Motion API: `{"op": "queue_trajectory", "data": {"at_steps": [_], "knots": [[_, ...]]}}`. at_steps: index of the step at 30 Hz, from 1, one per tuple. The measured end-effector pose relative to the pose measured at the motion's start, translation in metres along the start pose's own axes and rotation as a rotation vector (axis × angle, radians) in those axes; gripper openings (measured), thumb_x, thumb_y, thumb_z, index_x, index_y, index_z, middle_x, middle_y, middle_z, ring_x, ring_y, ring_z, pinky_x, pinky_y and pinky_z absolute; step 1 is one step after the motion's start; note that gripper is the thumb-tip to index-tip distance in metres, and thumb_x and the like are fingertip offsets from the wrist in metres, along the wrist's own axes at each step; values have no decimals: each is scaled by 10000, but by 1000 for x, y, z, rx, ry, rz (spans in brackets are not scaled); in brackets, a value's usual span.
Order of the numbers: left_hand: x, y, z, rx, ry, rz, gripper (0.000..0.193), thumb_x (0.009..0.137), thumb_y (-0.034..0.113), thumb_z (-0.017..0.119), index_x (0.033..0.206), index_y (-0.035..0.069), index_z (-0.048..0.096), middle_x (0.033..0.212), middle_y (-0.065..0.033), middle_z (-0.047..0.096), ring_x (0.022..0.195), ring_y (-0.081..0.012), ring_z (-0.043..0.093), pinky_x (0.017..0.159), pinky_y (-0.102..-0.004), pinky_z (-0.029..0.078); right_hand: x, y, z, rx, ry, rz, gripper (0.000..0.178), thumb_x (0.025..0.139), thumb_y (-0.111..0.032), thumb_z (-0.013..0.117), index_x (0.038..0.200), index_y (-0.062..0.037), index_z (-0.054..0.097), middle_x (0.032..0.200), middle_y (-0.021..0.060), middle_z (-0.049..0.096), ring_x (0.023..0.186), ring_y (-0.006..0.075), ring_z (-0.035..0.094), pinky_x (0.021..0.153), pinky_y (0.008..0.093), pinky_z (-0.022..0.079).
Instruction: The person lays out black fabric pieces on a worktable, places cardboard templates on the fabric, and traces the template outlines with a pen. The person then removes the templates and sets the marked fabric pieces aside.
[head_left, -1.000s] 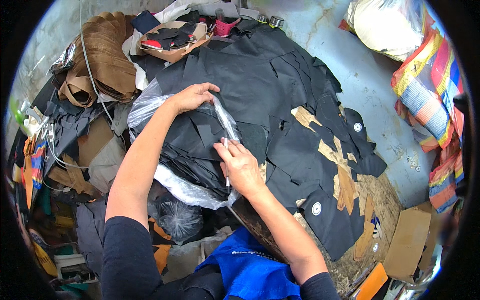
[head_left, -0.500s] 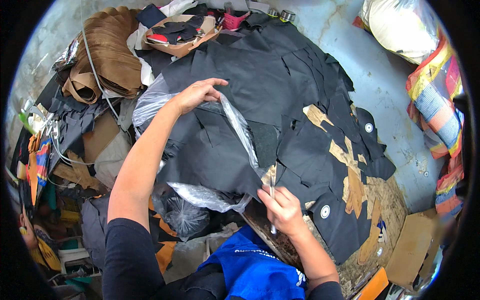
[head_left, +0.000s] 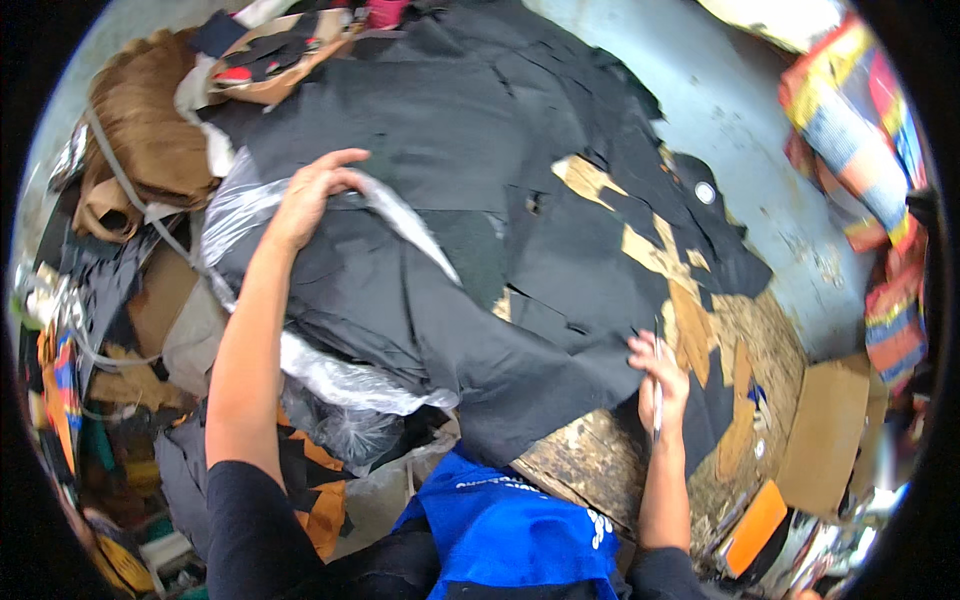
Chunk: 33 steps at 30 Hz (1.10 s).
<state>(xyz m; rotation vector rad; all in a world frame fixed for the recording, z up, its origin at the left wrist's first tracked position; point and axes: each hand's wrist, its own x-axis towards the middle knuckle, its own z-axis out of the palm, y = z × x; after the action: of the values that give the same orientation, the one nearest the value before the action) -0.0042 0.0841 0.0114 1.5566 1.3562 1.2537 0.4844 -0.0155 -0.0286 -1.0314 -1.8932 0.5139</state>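
My left hand (head_left: 312,198) is at the mouth of a clear plastic bag (head_left: 240,215), its index finger stretched out and its other fingers curled on the bag's lifted edge. Black leather-like sheets (head_left: 340,255) lie inside the bag. One large black sheet (head_left: 500,365) spreads out of it to the right, its near edge hanging over the work surface. My right hand (head_left: 664,385) holds a slim silver pen-like tool (head_left: 657,400) upright. Its fingertips meet the sheet's right corner; whether they pinch it cannot be made out.
More black pieces (head_left: 430,110) cover the round wooden board (head_left: 775,345), with tan scraps (head_left: 685,320) among them. A brown roll of material (head_left: 150,120) and a box of scraps (head_left: 270,85) stand at the far left. A cardboard box (head_left: 825,430) is at the right.
My right hand has moved right and slightly up, and the black sheet now stretches out of the bag toward it. The view has shifted, so the surroundings sit further left.
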Motion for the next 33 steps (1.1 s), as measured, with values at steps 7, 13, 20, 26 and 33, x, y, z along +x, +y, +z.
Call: {"op": "queue_trajectory", "data": {"at_steps": [7, 13, 20, 26, 33], "knots": [[-1, -9, 2, -103, 94, 39, 418, 863, 205, 433, 1191, -20, 563, 899, -35, 640, 871, -99, 558, 833, -210, 390, 21, 41, -11, 10, 224, 380, 258, 857, 79, 461, 1067, 48, 606, 1141, 169, 614, 1144, 269, 533, 1012, 362, 374], [1, -21, -5, -124, 75, 32, 417, 900, 181, 389, 1219, -51, 525, 904, -32, 623, 870, -81, 541, 848, -202, 385, 5, 21, -1, 111, 462, 798, 212, 908, -106, 575, 1085, 8, 551, 824, 64, 628, 663, 96, 578, 584, 216, 471], [-39, 19, 44, 659, 571, 497, 123, 862, 93, 595, 922, -9, 628, 731, -42, 576, 661, -122, 523, 638, -240, 426, -27, -18, 41, -100, 163, 638, 333, 690, -94, 794, 915, -17, 560, 697, 51, 597, 620, 104, 567, 598, 248, 461], [-116, 66, 149, 980, -275, 582, 724, 612, 519, 742, 1151, 70, 566, 1057, -68, 564, 1016, -237, 505, 921, -475, 335, -14, 16, 6, 266, 336, 618, 198, 778, 22, 699, 916, -8, 561, 772, -43, 517, 692, 36, 461, 665, 180, 404], [-101, 86, 176, 1155, -446, 237, 589, 621, 80, 622, 1207, 101, 569, 1061, -81, 589, 1023, -254, 519, 920, -460, 329, -10, 36, -21, 90, 313, 519, 119, 803, -3, 677, 895, 4, 601, 719, -19, 554, 666, 46, 495, 627, 200, 417]]}}
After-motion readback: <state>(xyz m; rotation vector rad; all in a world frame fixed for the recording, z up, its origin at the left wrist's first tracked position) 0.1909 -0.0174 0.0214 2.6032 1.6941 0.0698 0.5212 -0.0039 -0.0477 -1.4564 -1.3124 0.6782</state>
